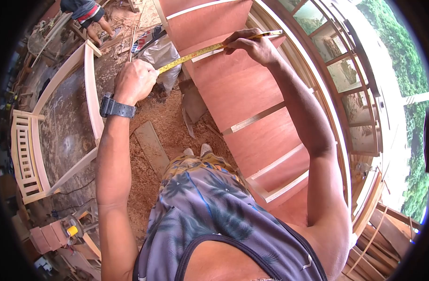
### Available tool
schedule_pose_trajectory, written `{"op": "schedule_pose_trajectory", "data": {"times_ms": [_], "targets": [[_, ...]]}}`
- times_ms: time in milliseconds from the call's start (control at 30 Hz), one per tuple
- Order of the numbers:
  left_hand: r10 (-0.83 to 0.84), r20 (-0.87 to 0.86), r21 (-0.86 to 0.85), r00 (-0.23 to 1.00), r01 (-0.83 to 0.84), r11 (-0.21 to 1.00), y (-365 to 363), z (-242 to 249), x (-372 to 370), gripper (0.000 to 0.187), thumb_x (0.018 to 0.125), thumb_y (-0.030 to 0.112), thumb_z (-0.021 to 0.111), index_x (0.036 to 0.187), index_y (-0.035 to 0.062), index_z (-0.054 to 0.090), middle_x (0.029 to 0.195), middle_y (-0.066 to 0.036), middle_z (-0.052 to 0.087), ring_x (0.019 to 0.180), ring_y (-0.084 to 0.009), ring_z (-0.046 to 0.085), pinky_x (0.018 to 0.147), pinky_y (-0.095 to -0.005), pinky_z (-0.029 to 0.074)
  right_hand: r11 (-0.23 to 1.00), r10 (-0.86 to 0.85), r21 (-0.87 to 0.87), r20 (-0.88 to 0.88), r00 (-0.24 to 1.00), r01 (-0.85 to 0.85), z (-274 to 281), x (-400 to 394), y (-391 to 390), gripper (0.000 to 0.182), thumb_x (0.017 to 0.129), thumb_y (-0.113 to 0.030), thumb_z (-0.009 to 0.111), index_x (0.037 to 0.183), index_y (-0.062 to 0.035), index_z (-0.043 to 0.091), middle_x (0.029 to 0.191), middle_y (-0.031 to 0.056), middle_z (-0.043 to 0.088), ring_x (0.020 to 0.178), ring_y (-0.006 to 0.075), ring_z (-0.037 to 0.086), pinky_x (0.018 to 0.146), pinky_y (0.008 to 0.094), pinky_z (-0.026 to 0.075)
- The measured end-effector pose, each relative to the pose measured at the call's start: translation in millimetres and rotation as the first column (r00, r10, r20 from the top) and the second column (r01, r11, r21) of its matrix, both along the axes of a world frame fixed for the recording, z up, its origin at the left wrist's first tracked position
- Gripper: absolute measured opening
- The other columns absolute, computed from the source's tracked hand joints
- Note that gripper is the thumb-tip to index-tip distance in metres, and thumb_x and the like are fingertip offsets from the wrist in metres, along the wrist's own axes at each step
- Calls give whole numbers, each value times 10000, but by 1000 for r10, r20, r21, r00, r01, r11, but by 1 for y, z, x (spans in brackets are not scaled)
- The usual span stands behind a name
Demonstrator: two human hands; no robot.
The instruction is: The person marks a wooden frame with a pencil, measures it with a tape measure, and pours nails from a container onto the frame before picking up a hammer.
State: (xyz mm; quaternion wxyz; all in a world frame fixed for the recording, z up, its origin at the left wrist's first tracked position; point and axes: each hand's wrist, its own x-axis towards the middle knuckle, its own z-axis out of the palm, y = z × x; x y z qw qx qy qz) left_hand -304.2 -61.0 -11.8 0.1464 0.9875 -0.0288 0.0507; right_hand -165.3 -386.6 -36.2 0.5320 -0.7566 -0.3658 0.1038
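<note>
A yellow tape measure stretches across a reddish plywood panel with pale wooden battens. My left hand, with a black watch on the wrist, is closed around the tape's case end, off the panel's left edge. My right hand pinches the tape near its far end and presses it onto the panel near the top batten. The tape's tip reaches past the fingers toward the panel's right edge.
Sawdust covers the floor left of the panel. A pale wooden bed frame lies on the left. Another person squats at the top left. A plastic bag and loose boards lie near the panel; stacked timber sits bottom right.
</note>
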Motion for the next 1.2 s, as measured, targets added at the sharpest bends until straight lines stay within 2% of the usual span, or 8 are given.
{"op": "schedule_pose_trajectory", "data": {"times_ms": [167,233,333,567,900,967,1100,1200], "targets": [[-13,-7,29,1000,13,999,3,-2,1,237,885,278,655,852,79,779,852,-209,717,787,-418,699,737,-492,565,1000,22,18,34,999,-22,-3,2,-2,248,908,-113,578,1003,43,746,899,134,775,900,190,756,883,299,570],[-26,4,38,1000,25,999,3,-1,1,239,883,274,655,837,74,778,847,-204,719,779,-411,701,734,-486,568,996,76,-56,104,992,-70,-2,5,-4,254,960,-63,545,1060,79,730,999,167,747,948,237,747,892,339,585],[-76,79,-9,994,77,997,5,-4,1,259,890,244,639,787,18,714,747,-239,650,720,-433,652,672,-488,509,999,44,9,29,999,-44,-3,5,-2,254,911,-125,574,1004,38,745,902,130,774,905,189,752,873,306,568],[-36,93,-1,995,36,999,5,-7,0,248,890,260,644,816,46,747,760,-215,680,730,-418,671,690,-485,527,997,59,-50,50,997,-56,1,3,-2,252,961,-67,543,1033,86,730,986,166,747,951,232,745,894,341,584],[60,-26,-14,998,-60,998,3,5,0,256,875,285,648,898,71,786,804,-241,693,760,-403,696,721,-471,543,999,-1,-32,25,1000,2,1,-4,0,226,936,-78,589,1027,73,730,933,149,758,914,215,741,878,336,577],[41,-37,-21,998,-42,999,14,6,7,249,884,320,668,864,112,804,842,-179,738,785,-383,717,732,-476,571,1000,-12,4,-29,1000,13,-2,-3,-2,232,936,-85,593,1041,70,730,941,146,758,929,213,733,886,339,570],[80,49,-40,996,-78,996,52,7,39,217,883,294,706,883,105,812,844,-182,740,758,-364,717,708,-444,567,998,16,60,-77,997,-12,-2,-3,-3,240,956,-107,603,1062,70,726,945,147,752,930,212,729,886,337,566],[128,72,-22,989,-127,992,74,7,71,248,864,257,708,906,28,792,864,-217,731,811,-366,719,754,-422,549,997,8,81,-92,996,0,-1,-4,-3,234,957,-100,611,1067,76,721,942,147,752,918,211,729,876,331,566]]}}
